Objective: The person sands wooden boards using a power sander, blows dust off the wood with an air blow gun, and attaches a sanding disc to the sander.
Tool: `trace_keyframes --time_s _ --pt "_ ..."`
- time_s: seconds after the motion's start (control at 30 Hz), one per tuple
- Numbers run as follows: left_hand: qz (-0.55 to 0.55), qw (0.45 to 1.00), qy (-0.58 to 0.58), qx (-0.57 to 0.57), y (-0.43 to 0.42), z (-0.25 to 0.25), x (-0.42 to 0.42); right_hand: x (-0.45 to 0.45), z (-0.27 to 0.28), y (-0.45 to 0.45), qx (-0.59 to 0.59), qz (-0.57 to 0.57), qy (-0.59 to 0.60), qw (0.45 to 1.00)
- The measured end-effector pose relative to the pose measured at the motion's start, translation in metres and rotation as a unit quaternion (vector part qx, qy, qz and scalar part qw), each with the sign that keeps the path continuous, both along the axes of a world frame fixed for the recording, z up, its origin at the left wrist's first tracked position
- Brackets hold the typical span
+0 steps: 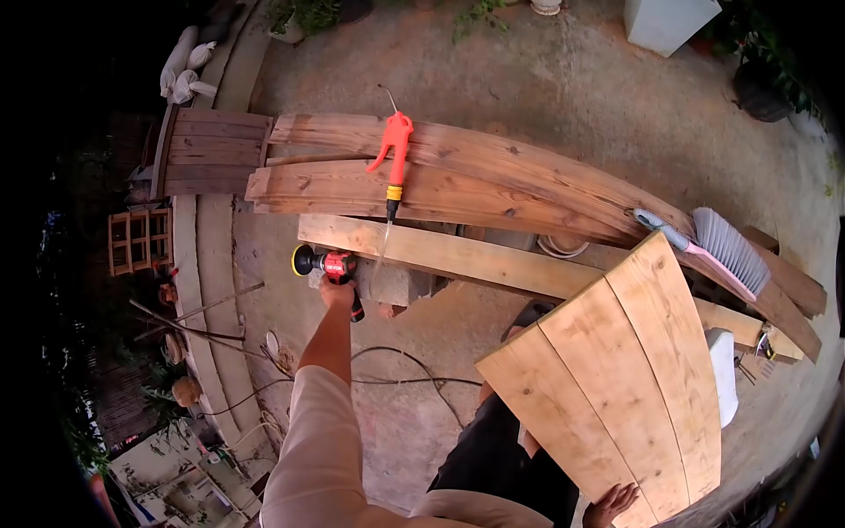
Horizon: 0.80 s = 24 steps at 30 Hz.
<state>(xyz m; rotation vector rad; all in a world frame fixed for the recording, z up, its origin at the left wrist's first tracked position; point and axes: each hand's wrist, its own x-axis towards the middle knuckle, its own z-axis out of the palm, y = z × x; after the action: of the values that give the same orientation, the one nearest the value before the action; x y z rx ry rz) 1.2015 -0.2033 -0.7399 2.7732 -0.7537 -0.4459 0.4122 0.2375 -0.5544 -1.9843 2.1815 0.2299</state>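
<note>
My left hand (336,292) is wrapped around the handle of a red and black cordless sander (340,265). Its round yellow pad (304,260) points left, near the end of a pale plank (422,253). Low in the view, my right hand (611,506) grips the lower edge of a light wooden panel (607,378), fingers over its face and part of the hand hidden. The panel is made of joined boards and stands tilted beside my legs. An orange air blow gun (398,145) lies across the reddish boards (480,176) beyond the sander.
A scrub brush (727,251) with pale bristles rests at the right end of the boards. Concrete blocks (400,286) sit under the plank. A dark hose (400,380) crosses the concrete floor. A wooden crate (141,239) stands left; a white planter (669,22) is at the back.
</note>
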Motion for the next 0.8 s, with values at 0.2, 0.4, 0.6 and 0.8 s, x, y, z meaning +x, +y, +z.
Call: trace_keyframes --time_s 0.2,0.4,0.6,0.8 --pt "0.021 0.980 -0.196 0.008 -0.009 0.005 -0.022 -0.003 0.006 0.004 0.049 0.004 -0.006 0.999" --pt "-0.304 0.915 -0.019 -0.264 -0.134 0.122 -0.119 0.008 0.002 -0.005 -0.048 0.003 0.008 0.999" --pt "-0.297 0.953 -0.064 0.000 -0.246 0.130 -0.168 0.018 0.010 -0.015 -0.034 -0.056 -0.014 0.998" --pt "-0.247 0.963 -0.053 -0.094 -0.259 0.115 -0.147 0.025 0.021 -0.026 -0.030 -0.078 -0.033 0.996"
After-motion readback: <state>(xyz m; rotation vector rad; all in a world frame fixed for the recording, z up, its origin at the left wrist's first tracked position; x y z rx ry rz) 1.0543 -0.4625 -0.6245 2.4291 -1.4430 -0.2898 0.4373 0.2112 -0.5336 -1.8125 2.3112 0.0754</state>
